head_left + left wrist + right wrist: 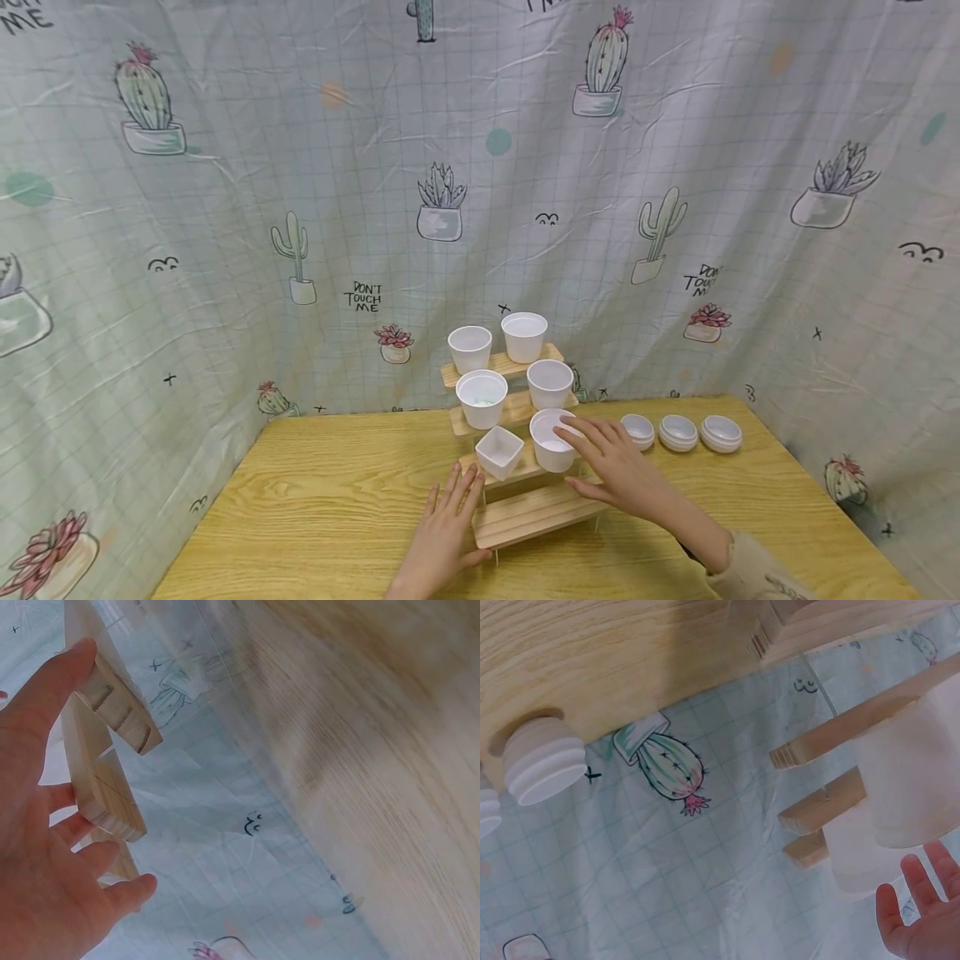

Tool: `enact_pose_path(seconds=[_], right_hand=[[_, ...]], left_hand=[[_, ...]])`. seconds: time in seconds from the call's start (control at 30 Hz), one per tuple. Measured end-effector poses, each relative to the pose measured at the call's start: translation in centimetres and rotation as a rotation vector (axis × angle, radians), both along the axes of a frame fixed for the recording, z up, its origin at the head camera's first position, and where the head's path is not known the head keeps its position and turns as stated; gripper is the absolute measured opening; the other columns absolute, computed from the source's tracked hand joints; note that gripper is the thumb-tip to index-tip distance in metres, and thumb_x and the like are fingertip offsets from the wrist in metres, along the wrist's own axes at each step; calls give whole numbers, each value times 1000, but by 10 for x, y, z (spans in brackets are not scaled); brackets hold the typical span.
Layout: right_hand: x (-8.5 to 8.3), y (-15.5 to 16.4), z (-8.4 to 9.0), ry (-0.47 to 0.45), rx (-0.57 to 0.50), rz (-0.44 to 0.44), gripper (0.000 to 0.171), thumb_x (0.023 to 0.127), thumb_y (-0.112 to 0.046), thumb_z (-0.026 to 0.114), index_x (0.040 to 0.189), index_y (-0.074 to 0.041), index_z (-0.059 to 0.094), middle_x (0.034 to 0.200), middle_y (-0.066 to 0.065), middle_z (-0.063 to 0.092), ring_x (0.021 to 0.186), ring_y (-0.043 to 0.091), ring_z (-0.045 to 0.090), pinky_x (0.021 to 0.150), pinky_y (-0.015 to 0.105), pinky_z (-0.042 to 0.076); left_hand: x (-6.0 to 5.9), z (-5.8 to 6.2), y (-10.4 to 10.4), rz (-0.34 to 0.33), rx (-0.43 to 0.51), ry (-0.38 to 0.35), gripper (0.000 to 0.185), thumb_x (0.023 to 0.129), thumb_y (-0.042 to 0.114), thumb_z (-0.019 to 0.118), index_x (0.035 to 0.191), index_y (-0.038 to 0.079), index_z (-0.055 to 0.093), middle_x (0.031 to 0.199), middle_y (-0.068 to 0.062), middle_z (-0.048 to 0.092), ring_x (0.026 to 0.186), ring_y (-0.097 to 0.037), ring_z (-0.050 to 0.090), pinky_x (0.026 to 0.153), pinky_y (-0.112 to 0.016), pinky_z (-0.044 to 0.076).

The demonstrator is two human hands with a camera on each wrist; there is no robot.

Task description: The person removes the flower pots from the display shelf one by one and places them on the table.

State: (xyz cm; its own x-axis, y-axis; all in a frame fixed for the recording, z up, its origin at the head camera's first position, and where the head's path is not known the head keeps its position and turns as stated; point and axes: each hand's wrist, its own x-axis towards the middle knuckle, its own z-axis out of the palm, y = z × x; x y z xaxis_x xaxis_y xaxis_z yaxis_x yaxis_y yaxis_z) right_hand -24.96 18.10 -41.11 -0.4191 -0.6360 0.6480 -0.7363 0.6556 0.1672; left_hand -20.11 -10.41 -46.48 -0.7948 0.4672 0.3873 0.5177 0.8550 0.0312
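tiered wooden stand (536, 510) holding white pots (525, 342)
the stand rises upright on the surface (337, 500) in four steps; on the second-lowest step, a square pot (499, 454) sits corner-forward, left of a round tapered pot (549, 455); two round pots (551, 387) stand on each step above

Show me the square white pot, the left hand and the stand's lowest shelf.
Square white pot (499, 452), head view, inner surface.
Left hand (442, 531), head view, back.
Lowest shelf (537, 515), head view, bare top.
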Motion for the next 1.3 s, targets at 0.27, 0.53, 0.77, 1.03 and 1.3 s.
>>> enact_pose_path(seconds=[0.27, 0.53, 0.77, 1.03, 1.3], right_hand=[[-5, -9, 2, 25, -15, 12, 63, 77, -41, 63, 130, -11, 46, 132, 9, 48, 115, 24, 46, 85, 44, 41], [-11, -17, 4, 26, 0, -6, 65, 72, -39, 67, 130, -17, 46, 131, 6, 48, 113, 28, 46, 85, 46, 40], [-16, -21, 5, 57, 8, -15, 64, 68, -40, 69, 125, -18, 51, 128, 6, 51, 112, 34, 47, 84, 47, 39], [-21, -25, 7, 56, 22, -25, 62, 67, -39, 71, 122, -19, 53, 128, 5, 52, 112, 32, 48, 80, 45, 41], [-23, -28, 8, 12, 48, -50, 60, 69, -42, 70, 123, -22, 53, 127, 4, 53, 113, 32, 47, 80, 46, 42]], left_hand=[[1, 1, 1, 8, -7, -4, 98, 61, 51, 71, 137, 5, 31, 145, -12, 30, 132, -33, 28, 101, -53, 34], [0, 1, 1, 9, -6, 9, 98, 60, 51, 72, 137, 5, 32, 144, -11, 31, 132, -33, 29, 100, -54, 35], [1, 2, 2, 16, -2, -5, 98, 60, 51, 72, 137, 6, 32, 145, -11, 30, 132, -33, 29, 101, -53, 35], [1, 1, 2, 20, -2, -4, 99, 60, 52, 72, 138, 6, 31, 145, -10, 30, 132, -32, 28, 101, -53, 34], [0, 1, 2, 14, 13, -14, 99, 60, 51, 72, 138, 6, 30, 145, -11, 29, 132, -33, 28, 100, -54, 35]])
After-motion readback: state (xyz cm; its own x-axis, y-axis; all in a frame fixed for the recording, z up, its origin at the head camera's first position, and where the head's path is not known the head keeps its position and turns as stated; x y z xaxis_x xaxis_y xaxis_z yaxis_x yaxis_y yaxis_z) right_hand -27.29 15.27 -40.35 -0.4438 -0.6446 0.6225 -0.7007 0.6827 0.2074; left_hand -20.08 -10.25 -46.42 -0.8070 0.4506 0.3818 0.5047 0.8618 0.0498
